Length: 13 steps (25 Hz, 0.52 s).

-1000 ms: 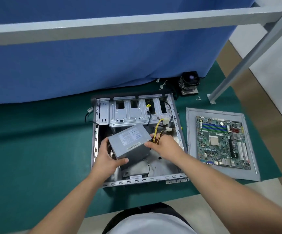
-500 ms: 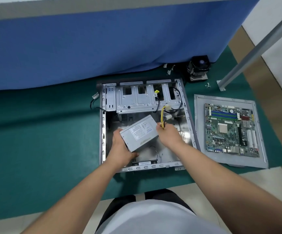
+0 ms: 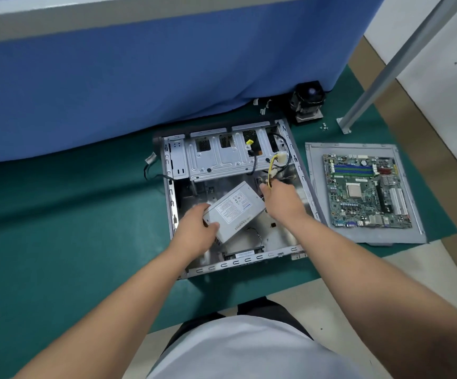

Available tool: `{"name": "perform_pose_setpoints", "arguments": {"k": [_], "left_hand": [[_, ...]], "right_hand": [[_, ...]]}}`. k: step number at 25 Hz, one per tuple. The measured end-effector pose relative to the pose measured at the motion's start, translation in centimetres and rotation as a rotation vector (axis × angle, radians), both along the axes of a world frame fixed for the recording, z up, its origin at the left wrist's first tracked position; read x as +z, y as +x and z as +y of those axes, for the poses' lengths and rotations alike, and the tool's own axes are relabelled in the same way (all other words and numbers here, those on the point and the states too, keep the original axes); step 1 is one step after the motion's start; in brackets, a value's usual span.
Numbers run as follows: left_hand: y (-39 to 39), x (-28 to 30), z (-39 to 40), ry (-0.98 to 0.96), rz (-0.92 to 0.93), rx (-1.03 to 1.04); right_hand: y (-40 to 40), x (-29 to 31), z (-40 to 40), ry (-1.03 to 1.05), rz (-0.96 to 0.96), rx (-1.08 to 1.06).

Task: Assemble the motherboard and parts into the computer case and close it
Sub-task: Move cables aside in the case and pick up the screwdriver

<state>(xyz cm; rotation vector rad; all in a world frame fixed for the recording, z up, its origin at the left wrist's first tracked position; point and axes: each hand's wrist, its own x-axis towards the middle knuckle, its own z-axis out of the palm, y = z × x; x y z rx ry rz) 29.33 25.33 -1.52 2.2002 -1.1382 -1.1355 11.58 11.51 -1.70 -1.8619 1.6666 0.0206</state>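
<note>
Nearest the camera: a white shirt front and both bare forearms reaching away over the green mat (image 3: 57, 214).

The open grey sheet-metal computer case (image 3: 171, 203) lies flat on the mat, side panel off, its interior facing up. The near rail is punched with a row of slots. Inside it, tilted at an angle above the bare metal floor, is the grey rectangular metal power supply box (image 3: 234, 210) with a white printed label on its upper face.

The left hand (image 3: 194, 228) grips the box's near-left corner, thumb curled over the top edge, fingers tucked underneath and hidden. The right hand (image 3: 282, 198) holds the far-right end of the box; its fingers curl around the yellow and black cable bundle (image 3: 272, 165) where it leaves the box, though the exact finger spread cannot be told.

The cable bundle rises toward the far-right corner of the case and ends in a white plug. Across the case's far end sits the perforated silver drive cage (image 3: 216, 160), with a thin black wire running over it.

To the right, just apart from the case, the flat grey side panel (image 3: 314, 187) lies on the mat and carries the green motherboard (image 3: 364, 191), with blue memory slots, white expansion slots and a square silver processor.

Farther off, a black cooler fan (image 3: 308, 101) stands against the blue cloth (image 3: 139, 77), with small screws (image 3: 323, 127) and a slanted grey metal post (image 3: 386, 69) beside it.
</note>
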Motion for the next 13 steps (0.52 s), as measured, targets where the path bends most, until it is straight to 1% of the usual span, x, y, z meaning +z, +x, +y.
{"name": "perform_pose_setpoints", "arguments": {"k": [2, 6, 7, 10, 11, 12, 13], "left_hand": [[-0.2, 0.0, 0.1, 0.012, 0.017, 0.001], [-0.8, -0.1, -0.2, 0.031, 0.042, 0.045], [-0.9, -0.1, -0.3, 0.035, 0.048, 0.053], [-1.0, -0.4, -0.5, 0.032, 0.107, 0.095], [-1.0, -0.5, -0.5, 0.03, 0.129, 0.111], [-1.1, -0.6, -0.5, 0.028, 0.145, 0.129], [-1.2, -0.7, -0.5, 0.025, 0.156, 0.147]], "right_hand": [[-0.3, 0.4, -1.4, 0.011, 0.015, -0.022], [-0.6, 0.5, -3.9, 0.096, -0.006, -0.042], [-0.7, 0.4, -4.3, 0.134, -0.065, -0.079], [-0.9, 0.3, -4.5, 0.323, -0.455, -0.333], [-0.9, 0.3, -4.2, 0.353, -0.543, -0.384], [-0.7, 0.3, -3.9, 0.349, -0.581, -0.389], [-0.5, 0.3, -3.4, 0.3, -0.553, -0.336]]}}
